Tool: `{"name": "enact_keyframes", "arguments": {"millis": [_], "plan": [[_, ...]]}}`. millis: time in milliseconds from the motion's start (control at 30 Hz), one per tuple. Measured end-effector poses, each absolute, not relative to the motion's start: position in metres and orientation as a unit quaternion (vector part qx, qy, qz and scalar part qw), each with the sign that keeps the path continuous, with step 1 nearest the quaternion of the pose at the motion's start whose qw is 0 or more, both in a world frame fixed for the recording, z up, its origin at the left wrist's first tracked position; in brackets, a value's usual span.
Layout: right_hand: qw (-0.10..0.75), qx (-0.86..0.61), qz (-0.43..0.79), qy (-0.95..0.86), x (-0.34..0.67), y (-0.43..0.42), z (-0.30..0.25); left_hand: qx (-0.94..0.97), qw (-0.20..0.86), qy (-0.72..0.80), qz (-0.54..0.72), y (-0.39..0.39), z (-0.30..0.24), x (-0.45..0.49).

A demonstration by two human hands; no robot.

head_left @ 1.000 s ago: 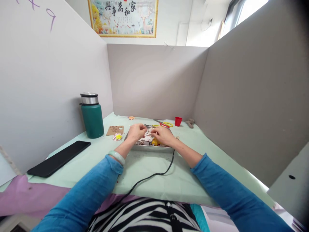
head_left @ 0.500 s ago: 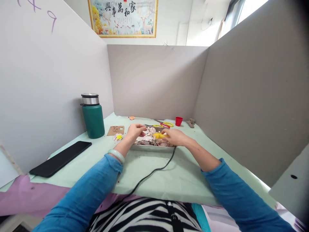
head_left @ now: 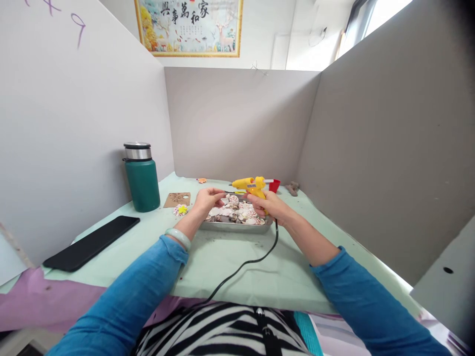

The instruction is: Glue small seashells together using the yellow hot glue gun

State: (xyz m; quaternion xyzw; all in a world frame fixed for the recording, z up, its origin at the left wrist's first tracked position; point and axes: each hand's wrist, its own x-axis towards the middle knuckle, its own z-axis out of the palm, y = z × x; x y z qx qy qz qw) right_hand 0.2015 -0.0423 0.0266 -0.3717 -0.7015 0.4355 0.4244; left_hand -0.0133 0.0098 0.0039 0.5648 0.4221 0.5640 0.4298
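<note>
While right hand (head_left: 273, 206) grips yellow glue gun (head_left: 251, 185), left hand (head_left: 208, 200) curls, can't tell if holding anything; shell tray (head_left: 237, 227) below.

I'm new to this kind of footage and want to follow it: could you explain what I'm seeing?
There's no machine here: these are a person's bare hands, seen from a camera worn on the head, looking forward and down. The right hand holds a yellow glue gun near a metal tray of shells. The left hand has its fingertips together; whether they hold something is unclear. On the green cloth also stand a green bottle and a red cup.
</note>
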Motion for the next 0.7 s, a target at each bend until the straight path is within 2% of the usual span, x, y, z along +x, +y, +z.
{"name": "enact_keyframes", "arguments": {"millis": [133, 700], "plan": [[0.388, -0.383, 0.421, -0.725, 0.2003, -0.0436, 0.0244, 0.564, 0.431, 0.416, 0.569, 0.0111, 0.0028, -0.0128], [0.366, -0.392, 0.394, -0.747, 0.2003, -0.0394, 0.0199, 0.576, 0.425, 0.416, 0.561, 0.0158, -0.0004, -0.0137]]}}
